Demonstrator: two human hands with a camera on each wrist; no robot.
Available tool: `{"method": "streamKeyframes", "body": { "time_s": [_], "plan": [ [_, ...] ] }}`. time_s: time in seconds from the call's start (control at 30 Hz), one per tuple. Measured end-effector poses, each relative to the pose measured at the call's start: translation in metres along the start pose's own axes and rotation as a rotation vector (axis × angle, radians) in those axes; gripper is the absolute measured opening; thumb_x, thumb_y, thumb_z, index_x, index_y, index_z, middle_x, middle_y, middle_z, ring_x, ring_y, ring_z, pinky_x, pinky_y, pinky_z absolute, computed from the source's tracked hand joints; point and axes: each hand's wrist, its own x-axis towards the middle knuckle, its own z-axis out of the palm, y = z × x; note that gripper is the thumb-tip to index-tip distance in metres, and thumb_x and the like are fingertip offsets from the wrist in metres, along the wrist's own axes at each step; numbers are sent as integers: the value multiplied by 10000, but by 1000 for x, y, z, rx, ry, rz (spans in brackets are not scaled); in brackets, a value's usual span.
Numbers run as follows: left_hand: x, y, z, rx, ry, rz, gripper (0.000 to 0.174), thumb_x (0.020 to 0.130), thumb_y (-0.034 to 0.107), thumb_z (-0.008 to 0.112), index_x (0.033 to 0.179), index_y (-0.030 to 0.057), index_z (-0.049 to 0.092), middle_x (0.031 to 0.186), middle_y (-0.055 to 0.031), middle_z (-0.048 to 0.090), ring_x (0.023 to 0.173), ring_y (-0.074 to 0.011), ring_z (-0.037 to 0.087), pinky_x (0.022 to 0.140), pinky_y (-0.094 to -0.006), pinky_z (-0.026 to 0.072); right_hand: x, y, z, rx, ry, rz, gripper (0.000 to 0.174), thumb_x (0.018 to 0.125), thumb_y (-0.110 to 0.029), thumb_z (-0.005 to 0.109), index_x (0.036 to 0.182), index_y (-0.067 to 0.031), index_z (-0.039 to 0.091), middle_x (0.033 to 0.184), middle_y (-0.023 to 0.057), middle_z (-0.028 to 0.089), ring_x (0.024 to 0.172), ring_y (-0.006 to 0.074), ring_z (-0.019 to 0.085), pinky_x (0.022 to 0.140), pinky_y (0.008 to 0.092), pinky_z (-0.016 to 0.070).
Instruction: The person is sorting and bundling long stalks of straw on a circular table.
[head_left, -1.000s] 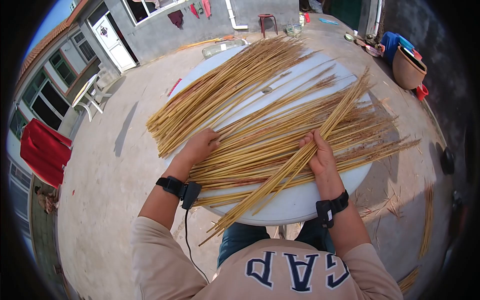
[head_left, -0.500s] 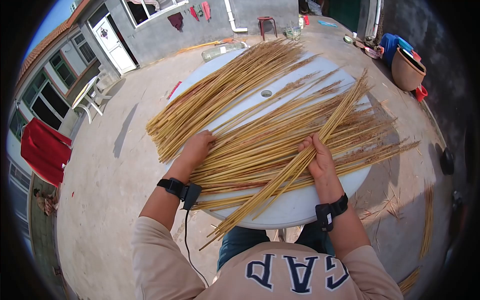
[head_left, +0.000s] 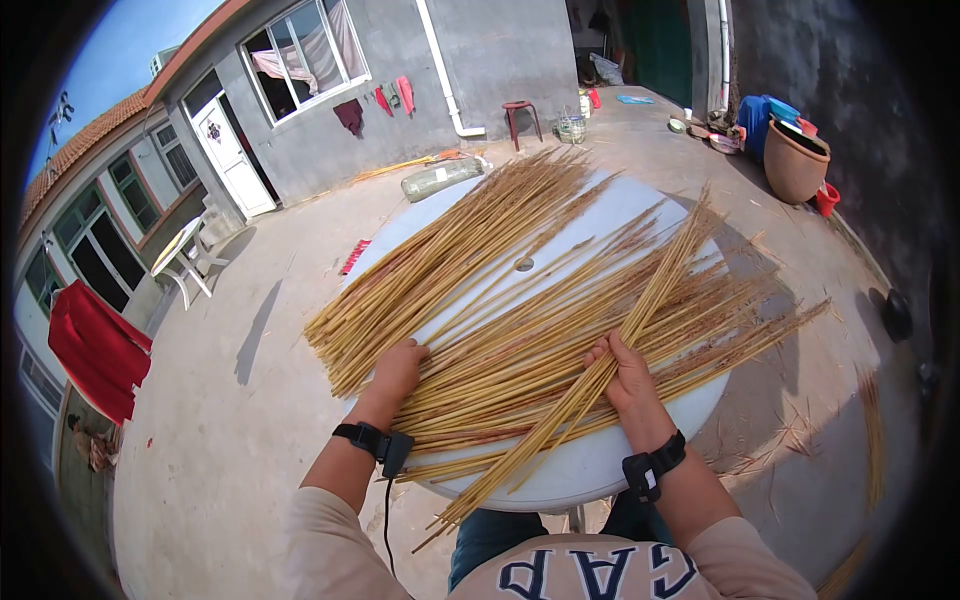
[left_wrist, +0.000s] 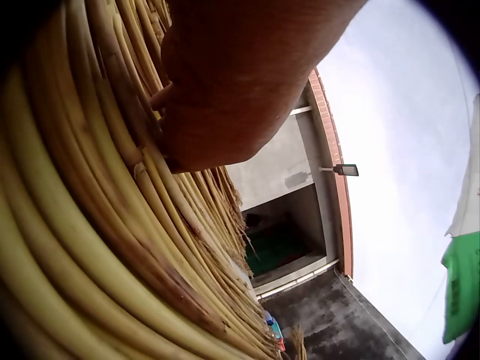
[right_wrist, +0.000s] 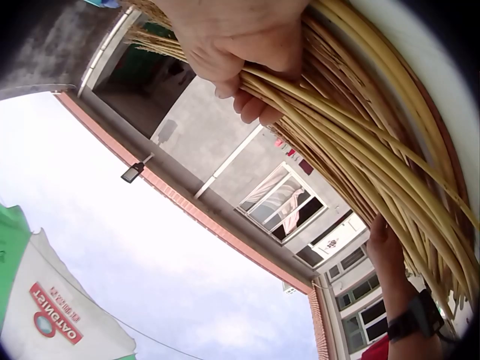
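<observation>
Long dry stalks with feathery brown tops lie in two piles on a round white table [head_left: 560, 487]. My right hand [head_left: 628, 375] grips a slim bundle of stalks [head_left: 655, 292] slantwise over the near pile [head_left: 540, 365]; the right wrist view shows fingers [right_wrist: 251, 105] wrapped round it. The bundle's cut ends [head_left: 440, 525] stick out past the table's near edge. My left hand [head_left: 398, 372] has its fingers curled on stalks at the left, upper edge of the near pile. In the left wrist view its fingertips are mostly hidden behind the hand. The far pile [head_left: 450, 255] lies beyond it.
Behind the table lies a clear plastic container [head_left: 440, 180], with a red stool [head_left: 520, 122] farther back. A large clay pot [head_left: 796, 165] and a red bucket [head_left: 826, 198] stand at right. A white table [head_left: 180, 255] is at left; loose stalks [head_left: 872, 440] lie on the ground.
The head view has tilted up, so everything sits lower in it. A few thin stalks by the table's hole have shifted toward me, baring the hole. The right hand keeps its grip on the bundle.
</observation>
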Motion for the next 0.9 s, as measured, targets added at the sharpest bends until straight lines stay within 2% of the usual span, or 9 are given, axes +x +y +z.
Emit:
{"method": "streamKeyframes", "body": {
  "time_s": [0.03,0.1,0.17,0.23,0.43,0.57,0.7,0.77,0.9],
  "plan": [
    [-1,2,0,7,15,-3,168,729,74,537,878,97,610,835,-112,531,790,-306,548,656,-399,447,1,0,0,1,5,1,137,851,-206,539,819,-81,495,684,22,528,628,146,544,624,321,519],
    [-1,8,-1,-38,238,92,166,689,54,573,848,88,606,783,-105,527,774,-304,539,651,-400,449,2,1,0,-11,-17,-11,137,850,-207,541,821,-82,493,690,21,526,633,143,540,623,319,517],
    [-1,16,-6,-73,243,87,164,657,35,594,813,83,610,754,-99,524,768,-300,531,660,-392,450,1,1,-1,-14,-4,-28,149,850,-207,548,837,-67,499,715,26,526,647,146,528,649,340,505],
    [2,16,-6,-86,234,256,124,661,45,581,779,71,606,759,-101,525,773,-297,524,669,-382,449,2,2,-3,-5,3,-21,152,848,-211,551,836,-68,499,716,26,528,648,144,528,644,338,505],
    [5,19,0,23,102,189,84,693,40,518,736,51,589,759,-107,536,777,-296,511,680,-383,448,3,1,-5,-7,-33,-18,149,844,-211,556,832,-72,504,719,28,532,648,146,533,639,338,508],
    [12,16,4,52,82,128,26,671,46,545,674,55,568,773,-126,546,781,-310,519,680,-391,442,3,2,-2,2,-30,-21,152,844,-209,557,819,-67,508,713,31,529,648,149,535,640,342,512],
    [11,8,9,-41,116,63,37,719,60,528,737,39,552,779,-150,541,784,-340,519,683,-405,435,0,1,-1,7,-47,-19,166,842,-207,562,829,-52,506,709,37,525,654,154,539,636,338,512],
    [10,12,2,-84,216,-8,80,739,34,465,782,31,532,795,-158,548,760,-344,533,672,-417,437,-2,-1,-3,1,-13,-35,169,841,-207,563,832,-48,505,708,38,524,657,156,540,635,338,512],
    [7,13,-17,-69,198,-27,69,765,27,467,801,28,526,804,-165,552,775,-353,531,665,-419,427,-2,-1,-1,-6,-37,-15,171,846,-210,552,826,-47,510,706,33,527,654,151,543,645,311,513]
  ]
}}
